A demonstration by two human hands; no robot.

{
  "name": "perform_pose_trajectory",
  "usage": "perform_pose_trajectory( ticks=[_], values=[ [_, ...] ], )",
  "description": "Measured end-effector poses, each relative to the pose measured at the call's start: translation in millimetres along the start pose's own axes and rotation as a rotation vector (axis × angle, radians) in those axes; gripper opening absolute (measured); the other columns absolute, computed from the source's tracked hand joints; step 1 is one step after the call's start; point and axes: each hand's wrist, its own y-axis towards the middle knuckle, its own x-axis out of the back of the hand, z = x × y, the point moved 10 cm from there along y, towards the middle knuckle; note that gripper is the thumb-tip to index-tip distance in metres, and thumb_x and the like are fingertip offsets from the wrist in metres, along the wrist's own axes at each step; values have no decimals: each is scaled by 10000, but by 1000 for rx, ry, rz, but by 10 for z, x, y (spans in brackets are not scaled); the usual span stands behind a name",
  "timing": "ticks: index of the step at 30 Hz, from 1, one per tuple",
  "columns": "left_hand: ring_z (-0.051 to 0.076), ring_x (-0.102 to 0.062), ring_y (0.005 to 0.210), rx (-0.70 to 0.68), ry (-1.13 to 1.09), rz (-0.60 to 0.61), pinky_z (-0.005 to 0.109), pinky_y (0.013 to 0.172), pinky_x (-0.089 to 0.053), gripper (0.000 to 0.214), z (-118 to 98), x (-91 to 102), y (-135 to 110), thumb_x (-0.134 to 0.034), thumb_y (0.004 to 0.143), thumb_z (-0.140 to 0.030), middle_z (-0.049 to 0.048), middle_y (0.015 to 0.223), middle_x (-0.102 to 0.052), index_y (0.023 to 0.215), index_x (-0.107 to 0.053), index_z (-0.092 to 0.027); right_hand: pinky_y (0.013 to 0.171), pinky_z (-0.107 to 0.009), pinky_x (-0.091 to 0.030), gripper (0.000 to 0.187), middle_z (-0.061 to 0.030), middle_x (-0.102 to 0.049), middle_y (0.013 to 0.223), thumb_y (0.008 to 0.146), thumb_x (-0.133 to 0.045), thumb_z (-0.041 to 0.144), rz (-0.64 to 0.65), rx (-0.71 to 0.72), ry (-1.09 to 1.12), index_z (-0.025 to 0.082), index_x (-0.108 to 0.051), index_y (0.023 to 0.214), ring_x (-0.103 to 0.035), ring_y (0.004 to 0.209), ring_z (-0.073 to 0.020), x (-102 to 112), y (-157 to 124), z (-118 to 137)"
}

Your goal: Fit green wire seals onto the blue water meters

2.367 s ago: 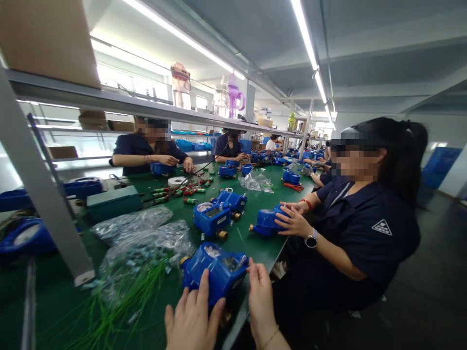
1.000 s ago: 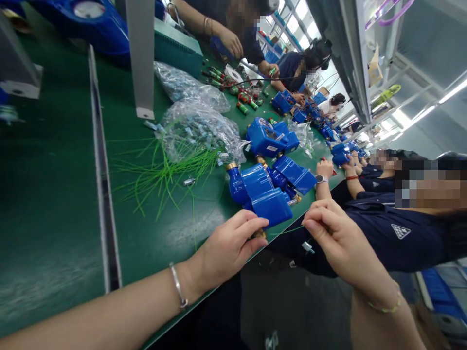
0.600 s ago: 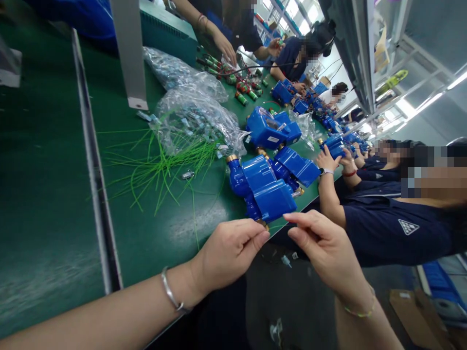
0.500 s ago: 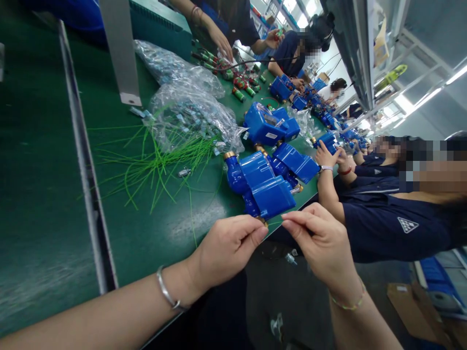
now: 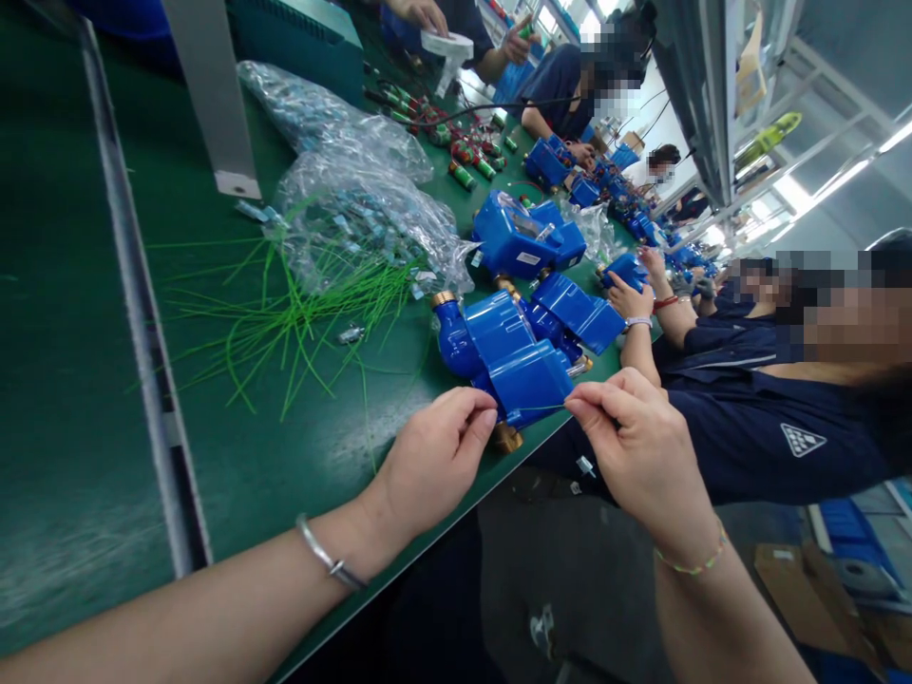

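Observation:
A thin green wire (image 5: 533, 408) is stretched between my two hands, in front of the nearest blue water meter (image 5: 531, 380). My left hand (image 5: 438, 456) pinches one end by the meter's brass fitting (image 5: 508, 438). With thumb and forefinger, my right hand (image 5: 637, 446) grips the other end near the meter's right corner. Below the right hand hangs a small clear seal tag (image 5: 585, 465); how it joins the wire cannot be made out. To the left, a fan of loose green wires (image 5: 299, 309) spreads over the green table (image 5: 285, 475).
Clear plastic bags (image 5: 356, 199) of small seals lie behind the wires. More blue meters (image 5: 527, 233) stand to the right. Green batteries (image 5: 463, 152) are heaped farther back. Co-workers sit along the bench, one person's hand (image 5: 631, 294) touching a meter. A metal bracket (image 5: 214, 104) rises at the left.
Both hands have moved slightly up, and apart, so a longer stretch of wire shows between them. The dangling tag has risen too. Across the table, a person's hand now holds a white roll.

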Motion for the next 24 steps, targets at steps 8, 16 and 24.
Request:
perform_pose_trajectory(
  ticks=[8,16,24],
  values=[
    [122,-550,792,-8,-11,31,250,705,-414,110,-14,-38,11,-457,923,-245,-38,873,-592,951,-562,-225,651,-224,-380,94,16,-522,756,869,-562,249,85,-7,57,218,-650,854,-524,706,-98,-44,35,-8],
    [142,-560,803,-20,-13,35,260,716,-423,126,-45,-44,4,-454,916,-243,-15,883,-603,943,-571,-206,652,-222,-391,99,15,-531,756,870,-556,246,153,7,118,226,-650,845,-532,701,-102,-70,38,6],
    [166,-573,793,-40,1,34,277,711,-442,157,-76,-36,-8,-434,912,-261,9,870,-611,938,-575,-197,601,-221,-402,98,17,-533,715,851,-573,242,155,24,134,236,-659,803,-538,655,-107,-66,51,3]
  ],
)
